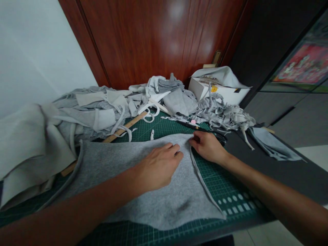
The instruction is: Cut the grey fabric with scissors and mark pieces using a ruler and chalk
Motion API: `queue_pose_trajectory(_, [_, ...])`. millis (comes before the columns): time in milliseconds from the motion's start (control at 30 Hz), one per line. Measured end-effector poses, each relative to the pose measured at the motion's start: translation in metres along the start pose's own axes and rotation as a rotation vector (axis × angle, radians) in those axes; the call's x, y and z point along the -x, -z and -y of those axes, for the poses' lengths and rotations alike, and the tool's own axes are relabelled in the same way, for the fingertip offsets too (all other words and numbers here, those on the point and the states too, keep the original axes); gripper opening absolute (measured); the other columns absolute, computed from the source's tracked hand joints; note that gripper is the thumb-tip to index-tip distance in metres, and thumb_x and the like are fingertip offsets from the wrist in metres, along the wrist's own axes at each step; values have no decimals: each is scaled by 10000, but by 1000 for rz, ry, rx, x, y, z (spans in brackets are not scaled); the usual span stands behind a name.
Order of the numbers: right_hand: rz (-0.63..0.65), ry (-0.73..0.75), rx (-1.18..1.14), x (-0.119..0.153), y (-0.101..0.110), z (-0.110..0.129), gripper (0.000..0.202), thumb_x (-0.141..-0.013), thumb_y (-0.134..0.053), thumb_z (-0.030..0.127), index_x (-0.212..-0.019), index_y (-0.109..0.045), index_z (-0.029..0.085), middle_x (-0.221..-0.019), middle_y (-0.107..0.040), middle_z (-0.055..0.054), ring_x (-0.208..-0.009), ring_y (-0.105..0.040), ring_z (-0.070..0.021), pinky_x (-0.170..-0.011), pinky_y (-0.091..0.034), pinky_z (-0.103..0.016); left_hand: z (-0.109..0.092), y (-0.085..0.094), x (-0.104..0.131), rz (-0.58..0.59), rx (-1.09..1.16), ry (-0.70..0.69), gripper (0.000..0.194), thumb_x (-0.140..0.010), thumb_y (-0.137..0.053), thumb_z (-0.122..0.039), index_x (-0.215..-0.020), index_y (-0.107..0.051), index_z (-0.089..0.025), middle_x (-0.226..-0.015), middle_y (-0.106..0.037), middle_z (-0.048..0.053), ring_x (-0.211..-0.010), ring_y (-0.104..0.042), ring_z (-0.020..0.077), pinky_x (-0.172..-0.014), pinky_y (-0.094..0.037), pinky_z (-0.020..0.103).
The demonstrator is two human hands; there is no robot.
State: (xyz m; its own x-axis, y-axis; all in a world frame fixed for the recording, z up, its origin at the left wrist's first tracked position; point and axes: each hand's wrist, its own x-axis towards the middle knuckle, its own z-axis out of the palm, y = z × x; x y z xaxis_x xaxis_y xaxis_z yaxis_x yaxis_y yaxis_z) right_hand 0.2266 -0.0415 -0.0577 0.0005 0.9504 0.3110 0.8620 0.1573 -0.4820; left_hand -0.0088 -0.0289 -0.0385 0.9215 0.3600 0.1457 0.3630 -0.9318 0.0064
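Note:
A grey piece of fabric (112,171) lies spread over a green cutting mat (217,181). My left hand (160,165) rests on the fabric near its middle, with the fingers curled down; what they hold, if anything, is hidden. At the fabric's upper right corner, my right hand (207,145) pinches the edge between thumb and fingers. Just behind that hand lie black-handled scissors (188,125), partly covered.
A wooden ruler (128,126) lies behind the fabric. White-handled scissors (153,111) sit by piled cloth (94,102). Fabric strips (225,112) lie before a white box (217,92). A cream cloth roll (23,136) is at left. A grey cloth (274,141) lies at right.

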Motion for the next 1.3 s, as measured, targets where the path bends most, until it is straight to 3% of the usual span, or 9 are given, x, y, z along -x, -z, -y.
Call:
queue_pose_trajectory(133, [49,-30,24,-18,1,-1,137,-811,-664,136,-693,-664,206,-642,-668,-8,-589,-587,-173,-591,-394,-286,1,-5,-18,-47,-17,132,213,-925,-478,-144,-1082,-623,-146,-1114,-619,118,-954,-611,269,-832,-536,431])
queue_pose_trajectory(233, [92,-34,-1,-25,3,2,130,-835,-705,217,-707,-704,199,-670,-691,-10,-611,-605,-168,-585,-408,-278,1,-13,-18,-112,-33,136,261,-934,-491,-189,-1158,-616,-142,-1192,-606,137,-1109,-577,308,-957,-497,472])
queue_pose_trajectory(400, [133,-37,-68,-37,1,4,375,-911,-699,494,-697,-749,191,-595,-660,5,-563,-569,-154,-537,-380,-282,2,-17,-10,-107,12,36,431,-1019,-420,-248,-1419,-509,-113,-1479,-534,173,-1444,-435,303,-1192,-342,481])
queue_pose_trajectory(567, [97,-27,-127,-52,-13,-4,129,-883,-708,266,-834,-785,174,-710,-750,-6,-625,-639,-159,-611,-461,-273,4,-21,-9,-94,36,33,492,-1049,-373,-308,-1482,-460,-91,-1610,-445,192,-1551,-349,294,-1302,-182,452])
queue_pose_trajectory(800, [1,9,-91,-50,-19,-13,164,-837,-675,90,-950,-773,158,-826,-773,-44,-715,-690,-193,-697,-506,-304,2,-23,-13,-70,97,121,573,-922,-600,-496,-1357,-536,-128,-1677,-330,236,-1598,-257,358,-1323,-173,480])
queue_pose_trajectory(1000, [-76,48,-24,-48,-21,-12,184,-843,-674,66,-999,-723,151,-823,-724,-52,-750,-688,-217,-744,-559,-344,-1,-23,-25,-114,83,185,702,-823,-644,-674,-1240,-595,-112,-1537,-500,241,-1487,-426,384,-1294,-266,473])
queue_pose_trajectory(1100, [-116,77,16,-37,-13,1,310,-811,-658,25,-1104,-695,119,-1013,-718,-133,-945,-702,-287,-900,-582,-447,1,-28,-27,-95,104,171,1047,-765,-560,-891,-1415,-515,-72,-1616,-416,267,-1537,-354,405,-1308,-212,508])
queue_pose_trajectory(1200, [-119,170,38,-2,0,26,383,-832,-613,16,-1197,-667,120,-1241,-661,-182,-1248,-614,-325,-1128,-490,-513,5,-33,-27,-53,151,143,1368,-643,-448,-1048,-1581,-342,-57,-1706,-253,276,-1613,-179,407,-1326,-101,547])
queue_pose_trajectory(1300, [-22,320,3,53,8,49,388,-955,-559,107,-1340,-609,94,-1382,-604,-210,-1325,-591,-298,-1144,-517,-476,7,-31,-27,31,171,130,1296,-698,-520,-982,-1640,-271,-127,-1744,-141,239,-1632,-60,399,-1316,-54,585])
